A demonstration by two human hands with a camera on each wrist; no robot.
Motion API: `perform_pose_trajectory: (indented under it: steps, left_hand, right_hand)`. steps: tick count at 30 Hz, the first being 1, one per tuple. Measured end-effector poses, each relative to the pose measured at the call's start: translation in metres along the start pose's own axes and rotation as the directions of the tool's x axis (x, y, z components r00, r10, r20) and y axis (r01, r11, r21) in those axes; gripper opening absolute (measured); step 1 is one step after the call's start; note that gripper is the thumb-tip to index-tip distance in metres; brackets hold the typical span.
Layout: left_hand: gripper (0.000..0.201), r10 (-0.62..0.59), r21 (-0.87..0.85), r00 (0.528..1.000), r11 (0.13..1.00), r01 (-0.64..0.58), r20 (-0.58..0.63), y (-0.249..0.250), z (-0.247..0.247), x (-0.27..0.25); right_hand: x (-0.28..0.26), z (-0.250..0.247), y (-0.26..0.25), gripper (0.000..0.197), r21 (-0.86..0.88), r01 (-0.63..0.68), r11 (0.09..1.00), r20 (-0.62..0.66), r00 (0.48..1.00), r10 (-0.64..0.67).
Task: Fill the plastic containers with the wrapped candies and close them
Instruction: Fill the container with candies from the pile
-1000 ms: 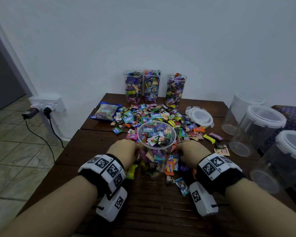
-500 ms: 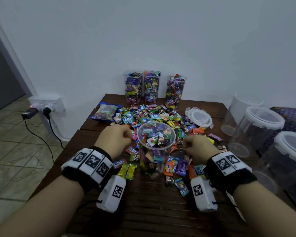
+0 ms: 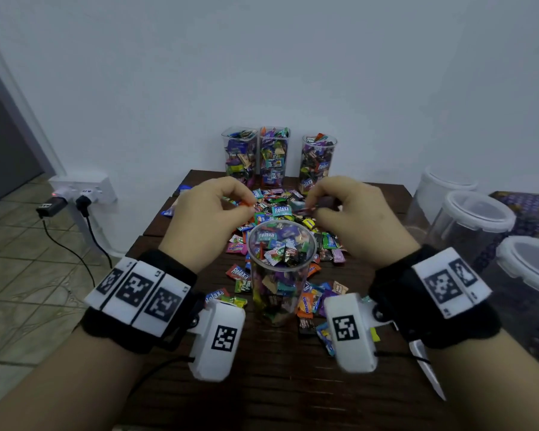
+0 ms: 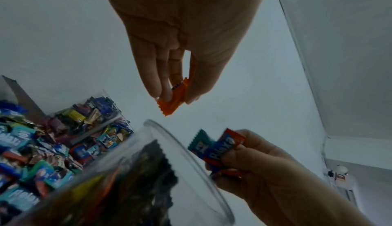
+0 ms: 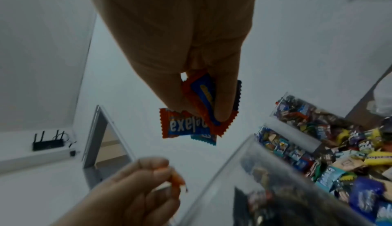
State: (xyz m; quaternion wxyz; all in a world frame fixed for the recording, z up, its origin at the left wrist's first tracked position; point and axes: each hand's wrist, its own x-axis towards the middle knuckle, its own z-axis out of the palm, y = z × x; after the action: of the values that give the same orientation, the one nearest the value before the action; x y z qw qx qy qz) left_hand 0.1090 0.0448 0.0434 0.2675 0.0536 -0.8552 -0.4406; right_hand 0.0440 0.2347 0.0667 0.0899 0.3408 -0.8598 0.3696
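the left hand pinches an orange candy, the right hand grips several relaxa candies; both hover just beyond the rim of the nearly full clear container, which stands upright between them, nearer the person.

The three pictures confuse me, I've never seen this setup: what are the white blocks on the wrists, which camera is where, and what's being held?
No robot here: a person works bare-handed. The white blocks are wrist cameras with printed markers. The wide picture comes from a head camera looking down at the wooden table; the other two look along each hand. On the table lies a pile of wrapped candies, with an open round container nearly full in front and three filled ones by the wall. The left hand pinches an orange candy; the right hand pinches several candies. Both are raised near the container.
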Motion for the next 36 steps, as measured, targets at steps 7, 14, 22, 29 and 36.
perform_pose_trajectory:
  steps: [7,14,22,29,36]
  left_hand:
    - [0.015,0.021,-0.039,0.999,0.999,-0.02,0.027,0.005,0.005,-0.004]
    - [0.02,0.017,-0.05,0.998,0.999,-0.015,0.056,0.002,0.008,-0.006]
    - [0.021,0.064,-0.003,0.99,0.998,-0.064,0.122,0.008,0.008,-0.008]
    - [0.014,0.082,-0.045,0.982,0.996,-0.075,0.172,0.009,0.017,-0.011]
    - [0.016,0.059,-0.062,0.974,0.997,-0.047,0.22,0.005,0.018,-0.014]
  right_hand:
    - [-0.004,0.03,-0.006,0.015,-0.07,0.115,0.991,0.099,0.989,-0.107]
    - [-0.012,0.035,-0.002,0.009,-0.059,0.128,0.99,0.048,0.991,-0.125]
    - [-0.042,0.038,0.015,0.049,0.229,-0.039,0.973,-0.059,0.997,0.054]
    - [-0.05,0.064,0.033,0.097,0.466,-0.265,0.844,0.221,0.959,0.179]
    - [-0.047,0.067,0.034,0.085,0.478,-0.247,0.843,0.194,0.966,0.173]
